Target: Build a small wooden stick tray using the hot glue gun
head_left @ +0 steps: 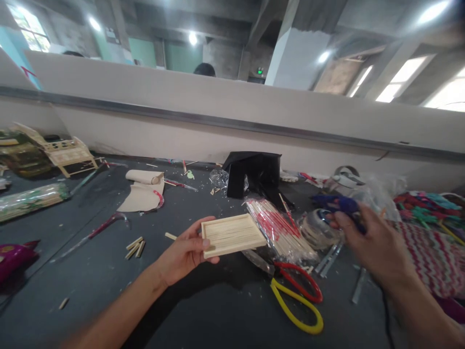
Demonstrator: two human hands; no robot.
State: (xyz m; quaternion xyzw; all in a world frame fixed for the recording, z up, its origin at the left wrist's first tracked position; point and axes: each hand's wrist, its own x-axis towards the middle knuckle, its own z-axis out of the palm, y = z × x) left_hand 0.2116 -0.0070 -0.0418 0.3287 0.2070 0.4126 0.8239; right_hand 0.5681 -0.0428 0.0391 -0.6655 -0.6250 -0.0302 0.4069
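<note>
My left hand (pixel 189 249) grips one end of a small shallow wooden tray (pixel 234 235), thumb over its rim. The tray is built from thin pale sticks and has low walls. On the right, my right hand (pixel 374 240) is closed around a blue glue gun (pixel 336 203), blurred by motion, with a dark cord hanging below. Behind the tray lies a clear packet of red-tipped sticks (pixel 278 228). Just below the tray are scissors (pixel 296 303) with one red and one yellow handle, blades partly hidden by the tray.
A miniature stick-built chair (pixel 70 152) stands at the back left near a glass jar (pixel 23 155). Several short stick pieces (pixel 135 247) lie left of my hand. A roll of beige cloth (pixel 143 191), a black object (pixel 254 174) and a clear tape roll (pixel 317 228) sit farther back.
</note>
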